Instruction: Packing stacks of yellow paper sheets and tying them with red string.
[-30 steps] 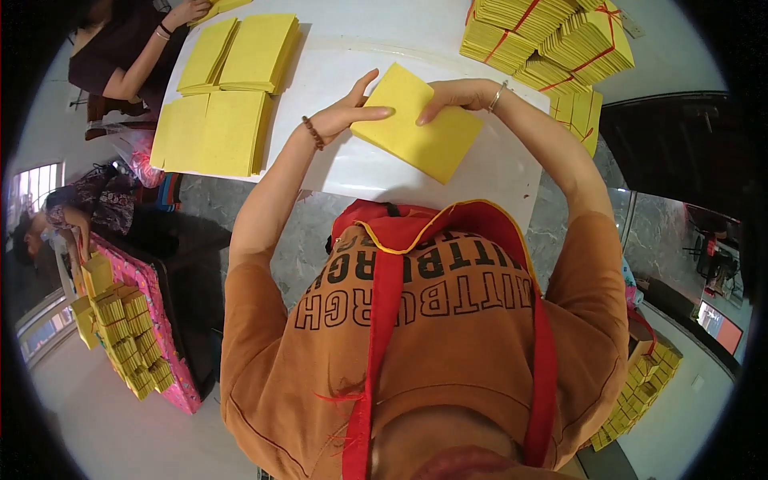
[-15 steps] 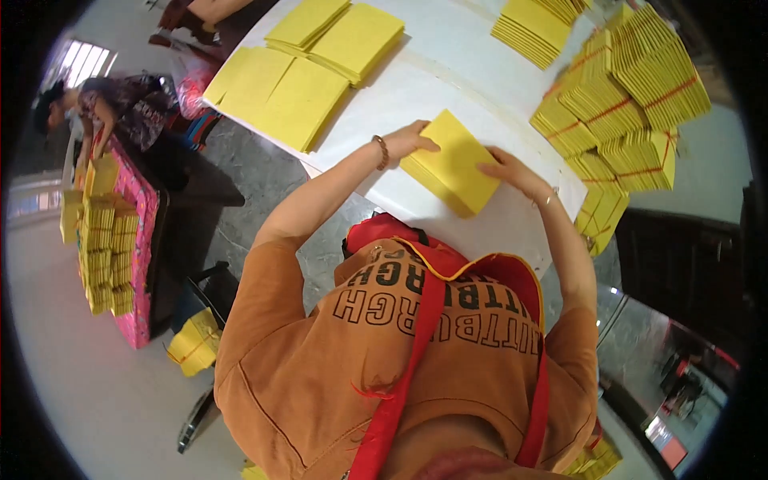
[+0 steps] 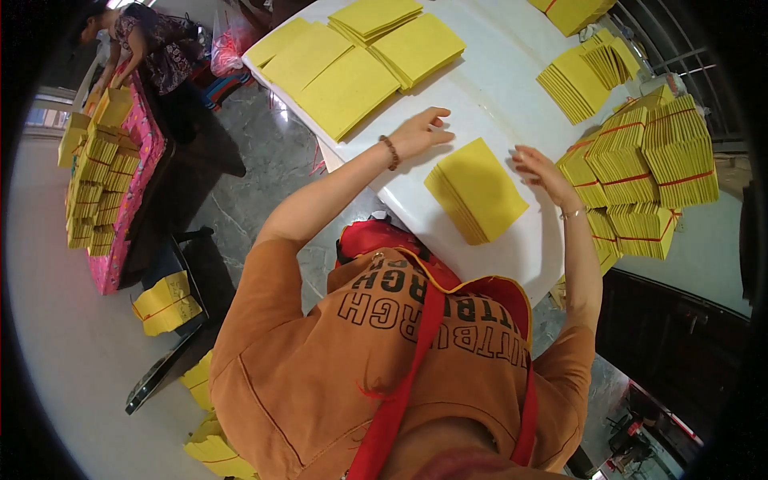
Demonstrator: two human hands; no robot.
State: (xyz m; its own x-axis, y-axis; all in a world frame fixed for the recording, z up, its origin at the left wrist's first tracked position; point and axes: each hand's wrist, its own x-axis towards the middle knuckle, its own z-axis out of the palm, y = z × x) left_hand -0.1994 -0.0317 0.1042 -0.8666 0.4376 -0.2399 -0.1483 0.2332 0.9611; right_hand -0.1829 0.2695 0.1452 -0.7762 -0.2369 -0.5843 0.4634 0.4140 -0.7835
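Note:
A thick stack of yellow paper envelopes (image 3: pixel 480 188) lies on the white-covered table in front of me. Just beyond its upper left corner, my left hand (image 3: pixel 420 134) hovers open, thumb and fingers apart and holding nothing. My right hand (image 3: pixel 544 172) is off the stack's right side, fingers stretched out and bare of any object. Neither hand touches the stack. Farther left on the table, several flatter piles of yellow envelopes (image 3: pixel 352 88) lie side by side, some overlapping.
Bundles of yellow envelopes tied with red string (image 3: pixel 636 156) are heaped at the table's right, near a loose fanned stack (image 3: pixel 576 80). On the left, a person (image 3: pixel 152 56) bends over a pink-covered table (image 3: pixel 144 188) bearing more bundles. A dark chair (image 3: pixel 180 320) holds another bundle.
Both hands have let go of the envelope stack and drawn apart from it. It now lies on the table. The view has shifted, showing more of the table's right side.

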